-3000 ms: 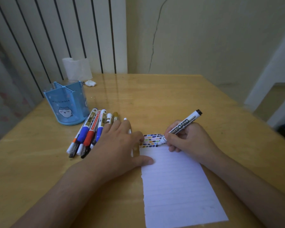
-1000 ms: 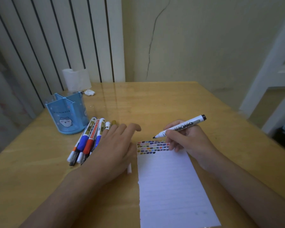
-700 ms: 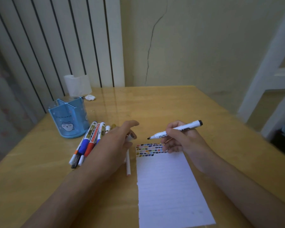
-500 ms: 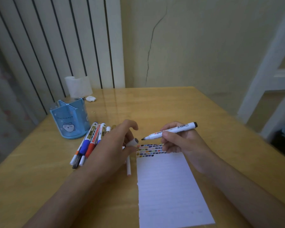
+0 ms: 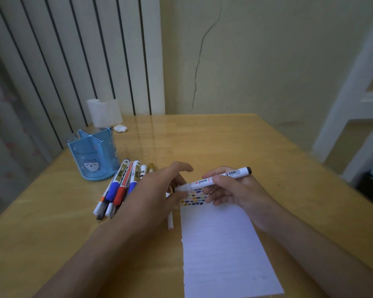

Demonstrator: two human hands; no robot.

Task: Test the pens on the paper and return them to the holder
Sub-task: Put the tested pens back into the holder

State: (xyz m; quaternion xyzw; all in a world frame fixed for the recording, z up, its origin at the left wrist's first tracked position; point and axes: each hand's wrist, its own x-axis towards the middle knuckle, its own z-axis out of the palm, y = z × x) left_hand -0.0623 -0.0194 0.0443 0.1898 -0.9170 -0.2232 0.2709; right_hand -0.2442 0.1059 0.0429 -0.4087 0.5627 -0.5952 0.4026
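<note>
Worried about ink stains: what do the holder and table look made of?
Holder: likely translucent blue plastic; light shows through its thin dividers. Table: seemingly wood, glossy or glass-topped; grain shows and the wall reflects in it.

Three seconds earlier the right hand [image 5: 235, 190] pressed the white marker with black end [image 5: 219, 178] tip-down on the lined white paper sheet [image 5: 224, 250]. Since then it has lifted the marker to lie nearly level above the coloured swatches. The left hand [image 5: 159, 190] left the paper's edge, picked up the white cap [image 5: 182, 187], and now holds it over the marker's tip.
</note>
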